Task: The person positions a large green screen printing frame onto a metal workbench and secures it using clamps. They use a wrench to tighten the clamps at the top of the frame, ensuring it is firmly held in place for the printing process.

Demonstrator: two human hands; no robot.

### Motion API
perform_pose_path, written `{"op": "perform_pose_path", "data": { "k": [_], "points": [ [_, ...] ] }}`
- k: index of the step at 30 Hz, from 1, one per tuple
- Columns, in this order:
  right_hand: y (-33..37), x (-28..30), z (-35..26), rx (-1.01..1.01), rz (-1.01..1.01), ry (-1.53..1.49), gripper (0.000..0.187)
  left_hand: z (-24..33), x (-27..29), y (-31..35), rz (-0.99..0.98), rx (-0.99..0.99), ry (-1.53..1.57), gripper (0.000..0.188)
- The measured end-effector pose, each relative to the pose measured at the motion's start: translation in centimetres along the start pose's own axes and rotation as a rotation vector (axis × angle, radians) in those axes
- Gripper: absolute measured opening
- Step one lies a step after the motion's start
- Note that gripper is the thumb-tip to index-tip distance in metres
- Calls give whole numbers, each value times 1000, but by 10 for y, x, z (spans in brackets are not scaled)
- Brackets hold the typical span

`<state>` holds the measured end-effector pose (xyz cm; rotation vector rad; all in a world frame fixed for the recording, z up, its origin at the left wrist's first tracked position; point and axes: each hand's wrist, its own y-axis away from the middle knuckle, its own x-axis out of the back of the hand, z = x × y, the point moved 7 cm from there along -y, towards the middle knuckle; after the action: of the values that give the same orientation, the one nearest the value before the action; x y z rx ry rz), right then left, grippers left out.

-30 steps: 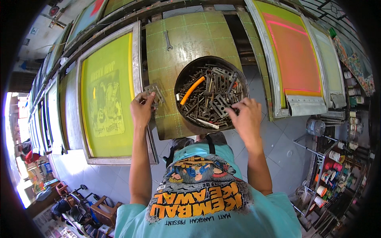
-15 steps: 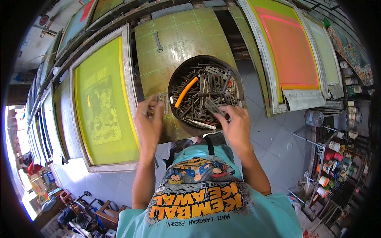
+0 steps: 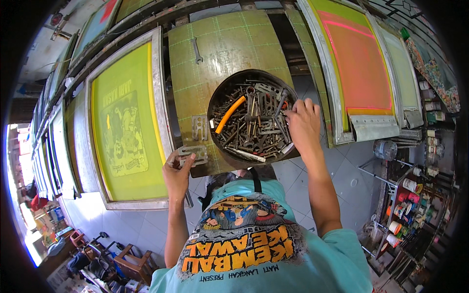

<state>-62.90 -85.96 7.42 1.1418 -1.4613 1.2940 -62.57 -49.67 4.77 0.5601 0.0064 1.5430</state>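
Head view: left hand (image 3: 177,171), thumb and fingers pinched on slotted metal plate (image 3: 199,155); second plate (image 3: 199,128) just beyond; right hand (image 3: 305,124), fingers half-curled at near-side rim of round pan (image 3: 254,73), any hold cannot be told; orange tube (image 3: 230,114) between hands.

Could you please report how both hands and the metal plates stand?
Left hand holding a slotted metal plate. Right hand at right rim of round pan, grip unclear. Second slotted plate flat on board. Loose hardware crowding the pan.
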Motion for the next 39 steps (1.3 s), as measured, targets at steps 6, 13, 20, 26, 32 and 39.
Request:
{"op": "perform_pose_path", "data": {
  "k": [6, 13, 20, 26, 32, 39],
  "points": [
    [-11, -9, -2, 91, -31, 11, 12, -26, -1, -14, 8, -4, -225, 49],
    [-19, -15, -10, 239, -71, 50, 10, 2, -21, -13, 80, -286, -643, 51],
    [-4, 10, 1, 129, -3, 28, 9, 101, -84, 2, 41, -729, -394, 26],
    [42, 55, 18, -230, 42, -517, 10, 112, -207, -36, -354, -784, -842, 16],
    [104, 29, 57, -503, 109, -1269, 8, 115, -246, -61, -359, -573, -1173, 24],
    [120, 21, 60, -606, 43, -1920, 12, 110, -261, -80, -516, -401, -1292, 43]
  ]
}}
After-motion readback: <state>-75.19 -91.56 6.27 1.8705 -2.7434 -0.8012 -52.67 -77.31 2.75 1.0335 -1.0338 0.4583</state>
